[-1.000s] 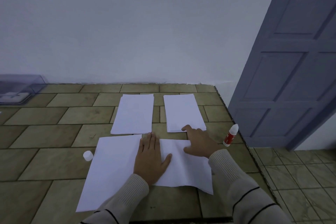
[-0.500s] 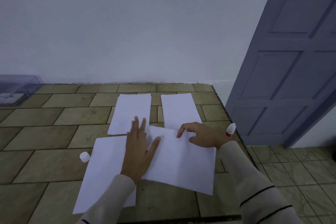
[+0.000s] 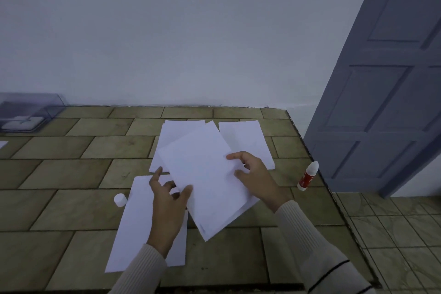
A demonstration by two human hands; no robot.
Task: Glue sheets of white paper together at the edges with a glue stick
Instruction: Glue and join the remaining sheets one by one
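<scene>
nearest, a flat sheet (image 3: 140, 227) lies on the tiled table (image 3: 71, 150), its near end under the left sleeve. above it the left hand (image 3: 167, 205) pinches the lifted sheet (image 3: 205, 174) at its lower left edge, thumb on top, other fingers partly hidden below and the forefinger sticking out free. the right hand (image 3: 256, 179) grips the same sheet at its right edge with curled fingers. the sheet hangs tilted and twisted, clear of the table.

the risk, as i judge it: both grips are only at the edges, so the paper may sag, crease, or land askew on the flat sheet, and any wet glue could smear or grab in the wrong place. the right sleeve could also tip the glue stick (image 3: 307, 176), which stands uncapped near the table's right edge.

its cap (image 3: 120, 199) sits just left of the flat sheet. further back the left stack (image 3: 171, 136) and right stack (image 3: 245, 141) lie partly behind the lifted sheet. a clear box (image 3: 28, 114) stands far left, a door (image 3: 381, 79) to the right.
</scene>
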